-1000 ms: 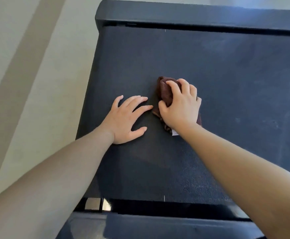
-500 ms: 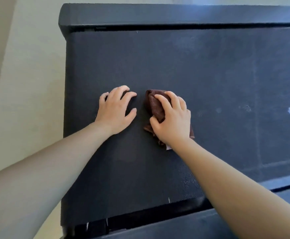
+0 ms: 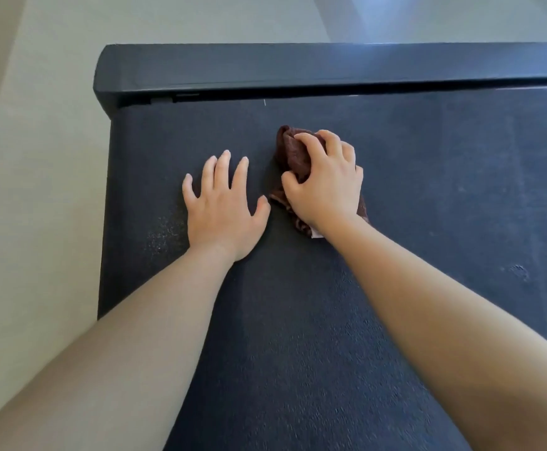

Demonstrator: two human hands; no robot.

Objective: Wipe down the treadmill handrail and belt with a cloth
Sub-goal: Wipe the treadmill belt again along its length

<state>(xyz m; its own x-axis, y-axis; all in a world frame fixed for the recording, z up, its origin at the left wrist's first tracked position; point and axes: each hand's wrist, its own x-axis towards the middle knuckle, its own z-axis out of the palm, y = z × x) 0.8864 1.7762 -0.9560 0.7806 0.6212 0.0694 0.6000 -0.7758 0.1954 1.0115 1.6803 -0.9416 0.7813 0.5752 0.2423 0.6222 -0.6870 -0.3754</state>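
Brown terry cloth (image 3: 293, 154) sits bunched on the dark treadmill belt (image 3: 428, 190), gripped by the right hand (image 3: 326, 183), whose fingers curl over the top of the wad while the thumb presses into its near-left side. A small pale tag (only its corner shows) peeks from under the wrist. The left hand (image 3: 221, 206) lies flat on the belt just beside the cloth, fingers straight and spread, thumb angled toward the fabric without quite touching it, holding nothing. Both bare forearms reach in from the bottom of the view. Beyond the hands, a black end cover (image 3: 265, 68) runs across the belt's far edge, well apart from the cloth. Pale floor (image 3: 38, 157) lies to the left of the machine
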